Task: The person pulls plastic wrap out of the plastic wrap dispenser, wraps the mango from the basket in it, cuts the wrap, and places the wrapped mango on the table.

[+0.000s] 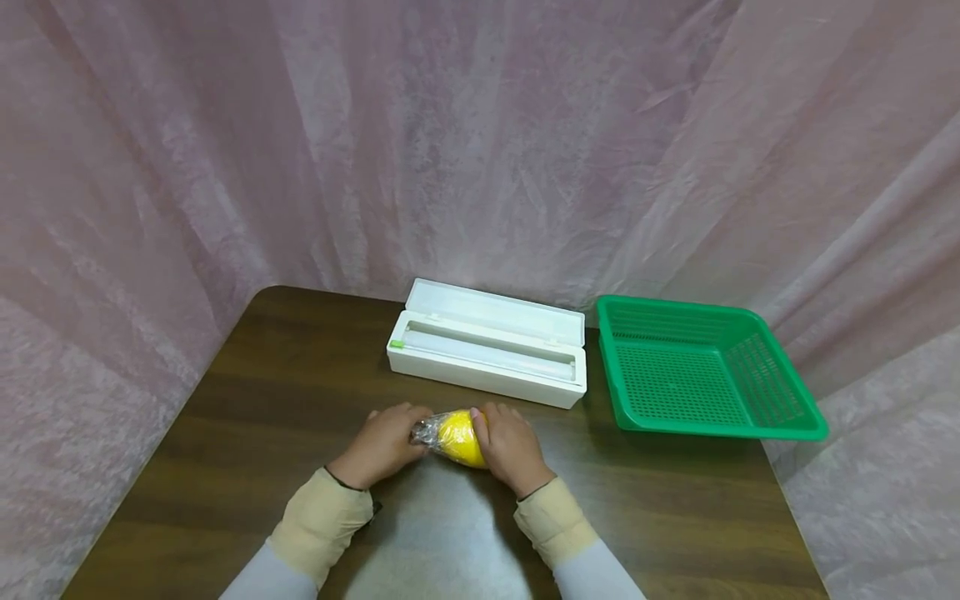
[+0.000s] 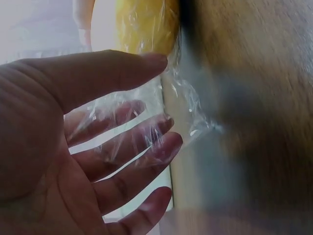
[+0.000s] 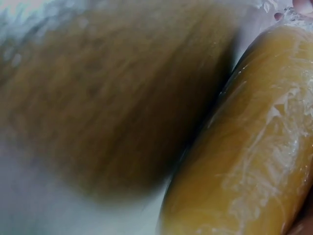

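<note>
A smooth, elongated yellow thing (image 1: 460,437), wrapped in clear cling film, is held low over the table. My right hand (image 1: 512,446) grips its right end, thumb across the near side. Loose film (image 2: 188,110) bunches out past the left end. My left hand (image 2: 112,132) is at this loose film, thumb in front and relaxed, spread fingers (image 2: 161,147) behind, showing through it. The right wrist view has the wrapped yellow surface (image 3: 244,147) close up, with most of the right hand out of frame.
Behind the hands stands a long white cling film dispenser (image 1: 480,379), its lid (image 1: 495,310) raised, with a film roll inside and a green slider (image 1: 397,343) at its left. A green plastic basket (image 1: 783,432) sits at the right of the brown wooden table (image 1: 300,367). Pink curtains hang behind.
</note>
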`<state>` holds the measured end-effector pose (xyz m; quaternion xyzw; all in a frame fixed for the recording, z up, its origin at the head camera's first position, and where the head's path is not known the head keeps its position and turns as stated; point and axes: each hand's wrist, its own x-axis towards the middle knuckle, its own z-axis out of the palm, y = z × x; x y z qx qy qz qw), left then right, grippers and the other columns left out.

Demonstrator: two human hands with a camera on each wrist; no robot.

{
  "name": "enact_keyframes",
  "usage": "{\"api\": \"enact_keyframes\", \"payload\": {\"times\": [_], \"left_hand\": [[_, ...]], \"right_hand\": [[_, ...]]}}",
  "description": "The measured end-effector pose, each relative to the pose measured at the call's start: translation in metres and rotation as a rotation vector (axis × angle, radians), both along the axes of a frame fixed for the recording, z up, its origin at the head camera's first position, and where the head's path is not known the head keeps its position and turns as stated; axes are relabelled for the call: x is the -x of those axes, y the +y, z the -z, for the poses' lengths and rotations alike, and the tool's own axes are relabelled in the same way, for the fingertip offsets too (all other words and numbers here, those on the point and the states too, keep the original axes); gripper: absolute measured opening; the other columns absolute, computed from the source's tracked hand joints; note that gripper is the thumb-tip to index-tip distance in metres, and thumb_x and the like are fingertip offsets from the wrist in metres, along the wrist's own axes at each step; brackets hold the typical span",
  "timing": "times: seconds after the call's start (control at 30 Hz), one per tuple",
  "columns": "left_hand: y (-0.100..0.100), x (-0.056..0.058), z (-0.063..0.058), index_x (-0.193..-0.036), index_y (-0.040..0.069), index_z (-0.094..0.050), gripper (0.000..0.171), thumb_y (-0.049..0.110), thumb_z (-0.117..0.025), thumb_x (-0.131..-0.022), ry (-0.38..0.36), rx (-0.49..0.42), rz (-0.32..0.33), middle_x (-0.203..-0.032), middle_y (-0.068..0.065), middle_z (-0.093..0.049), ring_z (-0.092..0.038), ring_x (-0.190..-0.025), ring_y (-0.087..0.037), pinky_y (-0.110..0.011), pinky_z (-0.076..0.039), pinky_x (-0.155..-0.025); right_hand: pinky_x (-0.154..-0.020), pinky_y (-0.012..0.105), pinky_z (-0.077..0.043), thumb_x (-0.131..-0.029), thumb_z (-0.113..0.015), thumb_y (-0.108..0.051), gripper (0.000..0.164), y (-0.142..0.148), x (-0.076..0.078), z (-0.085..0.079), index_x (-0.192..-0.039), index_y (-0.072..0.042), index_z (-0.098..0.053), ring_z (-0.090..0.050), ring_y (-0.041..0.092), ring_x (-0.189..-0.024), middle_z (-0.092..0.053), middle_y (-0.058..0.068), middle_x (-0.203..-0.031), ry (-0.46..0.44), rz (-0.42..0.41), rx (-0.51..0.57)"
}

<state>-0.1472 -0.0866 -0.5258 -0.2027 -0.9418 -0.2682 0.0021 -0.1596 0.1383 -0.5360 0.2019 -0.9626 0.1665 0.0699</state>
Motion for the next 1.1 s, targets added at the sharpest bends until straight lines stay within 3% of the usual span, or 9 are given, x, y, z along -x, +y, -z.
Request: {"api": "enact_keyframes", "payload": {"times": [0.17, 0.3, 0.57, 0.7, 0.9, 1.1], "left_hand": [[-0.007, -0.002, 0.000, -0.116, 0.014, -0.061, 0.050, 0.020, -0.081, -0.071, -0.041, -0.028, -0.030, -0.101, 0.002, -0.059, -0.053, -0.092, -0.014, -0.043, -0.039, -0.076], [-0.016, -0.003, 0.002, -0.129, 0.008, -0.051, 0.069, 0.023, -0.083, -0.070, -0.081, -0.072, -0.056, -0.111, -0.006, -0.056, -0.053, -0.099, -0.021, -0.045, -0.043, -0.083], [-0.029, -0.002, 0.002, -0.145, 0.012, -0.028, 0.098, 0.034, -0.085, -0.069, -0.254, -0.230, -0.130, -0.120, -0.009, -0.052, -0.051, -0.108, -0.025, -0.043, -0.045, -0.085], [-0.027, -0.004, 0.003, -0.146, 0.014, -0.023, 0.101, 0.042, -0.083, -0.070, -0.309, -0.282, -0.153, -0.124, -0.009, -0.050, -0.049, -0.112, -0.024, -0.043, -0.045, -0.088], [-0.021, -0.007, 0.002, -0.146, 0.018, -0.025, 0.097, 0.057, -0.075, -0.072, -0.362, -0.311, -0.164, -0.128, -0.007, -0.049, -0.047, -0.114, -0.022, -0.046, -0.043, -0.089], [-0.014, -0.008, 0.003, -0.144, 0.018, -0.029, 0.096, 0.069, -0.066, -0.072, -0.337, -0.293, -0.117, -0.127, -0.007, -0.050, -0.047, -0.114, -0.021, -0.044, -0.042, -0.091]], "right_hand": [[-0.078, 0.040, -0.046, -0.105, -0.028, -0.039, 0.043, 0.000, 0.001, -0.001, -0.100, -0.008, -0.058, -0.054, 0.024, -0.083, -0.057, 0.005, -0.090, -0.002, -0.007, 0.007], [-0.077, 0.039, -0.046, -0.105, -0.029, -0.038, 0.041, 0.000, 0.001, -0.001, -0.098, -0.009, -0.057, -0.054, 0.023, -0.083, -0.057, 0.005, -0.089, -0.003, -0.005, 0.037], [-0.084, 0.042, -0.045, -0.106, -0.029, -0.035, 0.040, 0.004, 0.001, -0.003, -0.103, -0.007, -0.058, -0.056, 0.025, -0.092, -0.060, 0.007, -0.097, -0.025, -0.001, 0.179], [-0.079, 0.042, -0.046, -0.106, -0.029, -0.035, 0.039, 0.008, 0.001, -0.010, -0.100, -0.009, -0.058, -0.055, 0.023, -0.089, -0.059, 0.005, -0.094, -0.050, 0.023, 0.290], [-0.087, 0.041, -0.045, -0.105, -0.029, -0.038, 0.044, 0.009, -0.002, -0.022, -0.112, -0.006, -0.059, -0.055, 0.022, -0.099, -0.060, 0.006, -0.106, -0.065, 0.054, 0.375], [-0.086, 0.041, -0.045, -0.105, -0.030, -0.038, 0.042, 0.007, -0.005, -0.028, -0.111, -0.010, -0.060, -0.055, 0.019, -0.095, -0.060, 0.003, -0.103, -0.061, 0.061, 0.420]]}}
